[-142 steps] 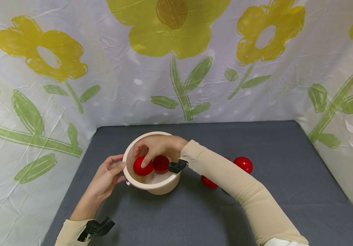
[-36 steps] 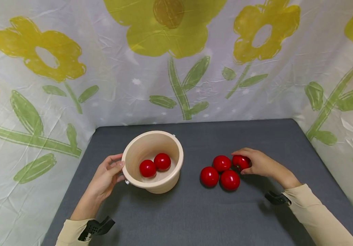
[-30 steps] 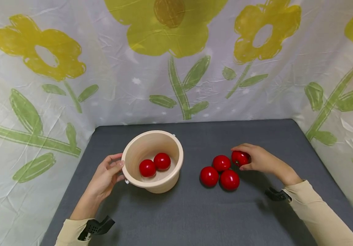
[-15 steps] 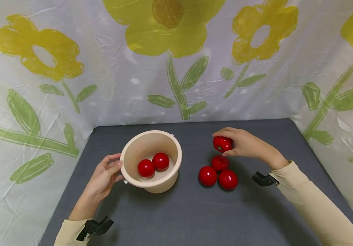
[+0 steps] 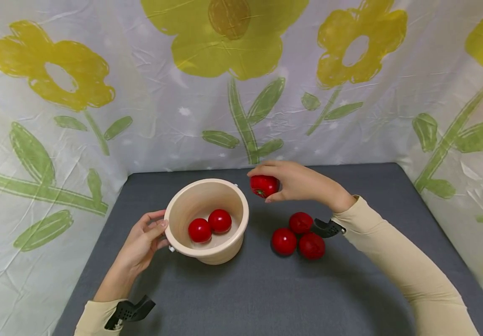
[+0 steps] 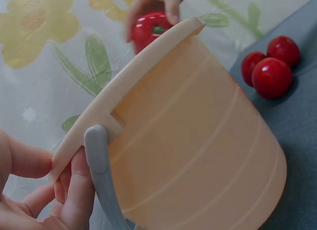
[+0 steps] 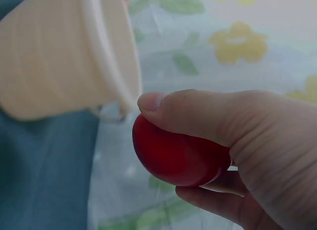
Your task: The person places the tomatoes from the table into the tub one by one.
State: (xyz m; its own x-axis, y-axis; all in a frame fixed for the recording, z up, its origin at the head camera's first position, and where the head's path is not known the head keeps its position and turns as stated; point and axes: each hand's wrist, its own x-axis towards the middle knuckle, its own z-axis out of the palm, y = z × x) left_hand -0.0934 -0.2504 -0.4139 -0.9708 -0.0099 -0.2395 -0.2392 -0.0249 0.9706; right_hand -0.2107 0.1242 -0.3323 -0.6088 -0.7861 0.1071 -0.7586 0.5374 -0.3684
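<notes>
- Nearest, a beige left sleeve (image 5: 98,319) with a black wrist device (image 5: 129,310) at its cuff; a beige right sleeve (image 5: 405,266) crosses the right side, also with a black device (image 5: 326,228) at the wrist.
- The left hand (image 5: 140,242) pinches the near-left rim of the cream bucket between thumb and bent fingers.
- Three glossy red tomatoes (image 5: 284,241) sit in a tight cluster on the dark grey-blue tabletop (image 5: 245,298), to the right of the bucket.
- The cream bucket (image 5: 221,255) stands mouth-up on the tabletop; its pale handle (image 6: 102,165) hangs down the side in the left wrist view.
- Inside the bucket, two red tomatoes (image 5: 200,230) lie side by side on the bottom.
- The right hand (image 5: 300,184) is partly closed, thumb and fingers curved around one red tomato (image 5: 262,185), its green calyx showing. That tomato is in the air, outside the bucket, near its right rim.
- Farthest, a whitish backdrop (image 5: 161,116) printed with yellow flowers and green leaves.
</notes>
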